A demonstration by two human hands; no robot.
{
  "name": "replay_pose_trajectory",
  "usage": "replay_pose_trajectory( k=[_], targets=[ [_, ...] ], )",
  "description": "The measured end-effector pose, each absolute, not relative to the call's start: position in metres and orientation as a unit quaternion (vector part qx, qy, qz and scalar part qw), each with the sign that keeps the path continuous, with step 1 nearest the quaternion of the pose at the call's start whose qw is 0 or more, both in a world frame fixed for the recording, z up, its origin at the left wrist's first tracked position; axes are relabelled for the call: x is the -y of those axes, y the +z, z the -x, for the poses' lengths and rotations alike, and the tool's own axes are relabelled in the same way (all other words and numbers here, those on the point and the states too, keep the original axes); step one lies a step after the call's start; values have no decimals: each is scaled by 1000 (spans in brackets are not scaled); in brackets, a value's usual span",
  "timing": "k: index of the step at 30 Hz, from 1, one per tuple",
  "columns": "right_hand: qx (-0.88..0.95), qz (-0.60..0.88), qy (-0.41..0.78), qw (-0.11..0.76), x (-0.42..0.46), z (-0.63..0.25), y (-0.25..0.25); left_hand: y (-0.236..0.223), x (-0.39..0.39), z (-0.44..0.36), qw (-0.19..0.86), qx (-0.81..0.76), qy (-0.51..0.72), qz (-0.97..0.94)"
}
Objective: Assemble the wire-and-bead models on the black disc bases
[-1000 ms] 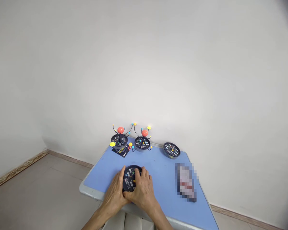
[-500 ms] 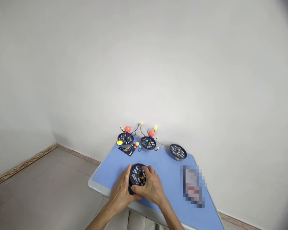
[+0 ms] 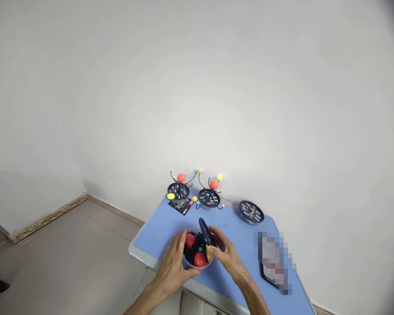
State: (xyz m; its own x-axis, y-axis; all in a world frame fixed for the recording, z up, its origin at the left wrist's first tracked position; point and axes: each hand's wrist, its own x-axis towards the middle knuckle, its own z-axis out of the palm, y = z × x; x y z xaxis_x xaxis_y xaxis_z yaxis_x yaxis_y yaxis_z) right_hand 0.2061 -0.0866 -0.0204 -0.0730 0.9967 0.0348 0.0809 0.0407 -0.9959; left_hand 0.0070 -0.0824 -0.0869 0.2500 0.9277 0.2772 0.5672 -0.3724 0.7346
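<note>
My left hand (image 3: 174, 258) curls round the left side of a clear round tub (image 3: 197, 266) standing near the table's front edge. Inside lie red balls (image 3: 200, 259), dark curved rods (image 3: 192, 252) and small blue and yellow pieces. My right hand (image 3: 226, 251) grips the tub's black printed lid (image 3: 204, 230), which is tilted up on edge over the right side of the tub. Behind them stand two planet models (image 3: 209, 197) (image 3: 178, 190), each with a red ball and bent arms carrying coloured balls above a black disc.
A lidded round tub (image 3: 251, 212) sits at the back right of the blue table (image 3: 236, 236). A black printed card (image 3: 181, 207) lies under the left model. A blurred-out flat object (image 3: 272, 262) lies at the right. A wall rises behind.
The lid has come off the tub and is turned on edge by my right hand, so the pieces inside now show. My left hand stays on the tub. The view has shifted slightly.
</note>
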Motion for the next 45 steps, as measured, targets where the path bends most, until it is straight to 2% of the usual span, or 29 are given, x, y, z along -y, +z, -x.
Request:
replay_pose_trajectory(
  k=[9,17,23,28,34,37,41,45],
  targets=[
    [571,471,443,506,87,-199,-33,-88,85,-1,235,-512,349,-749],
    [386,396,548,627,89,-196,-32,-91,87,14,231,-533,348,-736],
    [381,471,497,621,94,-217,-35,-92,87,25,231,-539,347,-732],
    [434,570,411,564,105,-241,-53,-91,88,30,233,-543,339,-733],
    [686,585,199,385,114,-232,-66,-89,90,32,244,-537,349,-728],
    [746,581,96,311,115,-228,-74,-88,91,34,247,-542,358,-719],
    [764,582,31,276,110,-234,-87,-86,90,37,239,-550,352,-719],
    [764,583,22,276,102,-247,-96,-83,88,38,235,-544,348,-727]
  ],
)
